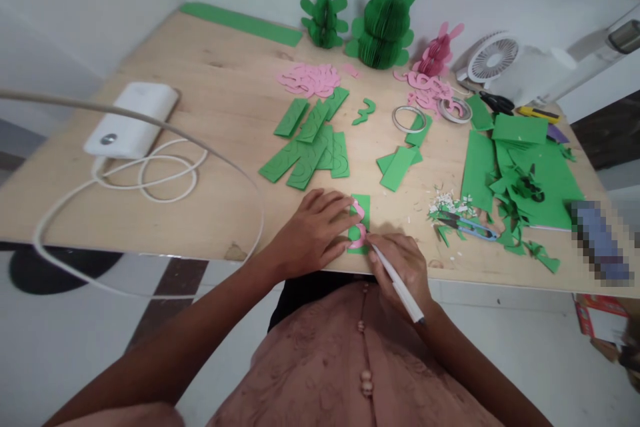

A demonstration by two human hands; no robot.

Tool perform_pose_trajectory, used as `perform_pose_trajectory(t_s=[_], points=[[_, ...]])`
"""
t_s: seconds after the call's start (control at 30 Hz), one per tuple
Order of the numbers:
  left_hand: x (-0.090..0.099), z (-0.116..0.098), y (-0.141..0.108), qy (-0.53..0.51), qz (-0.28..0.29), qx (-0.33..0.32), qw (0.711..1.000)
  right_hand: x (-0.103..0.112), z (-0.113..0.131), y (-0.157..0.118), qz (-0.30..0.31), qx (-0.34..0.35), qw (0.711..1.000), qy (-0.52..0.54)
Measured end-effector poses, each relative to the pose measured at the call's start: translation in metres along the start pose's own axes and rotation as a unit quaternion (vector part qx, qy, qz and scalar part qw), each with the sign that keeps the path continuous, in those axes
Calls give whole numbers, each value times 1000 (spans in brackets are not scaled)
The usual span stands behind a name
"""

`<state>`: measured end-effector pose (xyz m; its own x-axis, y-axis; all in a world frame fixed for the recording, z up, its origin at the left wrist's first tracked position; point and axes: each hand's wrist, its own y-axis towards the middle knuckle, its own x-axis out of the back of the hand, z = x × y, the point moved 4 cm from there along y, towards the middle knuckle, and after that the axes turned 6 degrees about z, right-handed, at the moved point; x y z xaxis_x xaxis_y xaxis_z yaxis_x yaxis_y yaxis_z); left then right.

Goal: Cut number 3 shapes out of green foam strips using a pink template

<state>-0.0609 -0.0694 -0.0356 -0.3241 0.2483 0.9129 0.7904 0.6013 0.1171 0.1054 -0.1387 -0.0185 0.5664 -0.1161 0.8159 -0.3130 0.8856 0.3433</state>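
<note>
My left hand (316,232) lies with fingers spread, its fingertips pressing a pink curved paper cutout (358,235) onto a green paper strip (365,205) near the table's front edge. Gripped in my right hand (404,261) is a white pen (400,285), its tip at the right side of the cutout. Beyond my hands lie several green strips with curved outlines drawn on them (311,150). Two or so plain green strips (399,168) overlap to their right. Farther back, a cut green curvy piece (365,111) rests alone.
Pink cutouts (310,80) are heaped at the back. Blue snips (470,225) lie among scraps on the right, beside green sheets (540,180). Tape rolls (409,119), paper honeycomb figures (384,30) and a fan (493,57) stand farther off. A power bank (133,120) with a cable is at left.
</note>
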Motion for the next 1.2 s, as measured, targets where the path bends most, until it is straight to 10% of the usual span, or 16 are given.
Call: perform_pose_trajectory(t_s=[0.43, 0.87, 1.2], points=[[0, 0, 1, 3, -1, 0, 1000, -1, 4, -2, -20, 16, 999, -31], [1, 1, 1, 0, 3, 3, 1000, -4, 7, -7, -46, -142, 978, 146], [2, 0, 1, 2, -2, 1, 1000, -3, 16, 2, -62, -80, 991, 86]])
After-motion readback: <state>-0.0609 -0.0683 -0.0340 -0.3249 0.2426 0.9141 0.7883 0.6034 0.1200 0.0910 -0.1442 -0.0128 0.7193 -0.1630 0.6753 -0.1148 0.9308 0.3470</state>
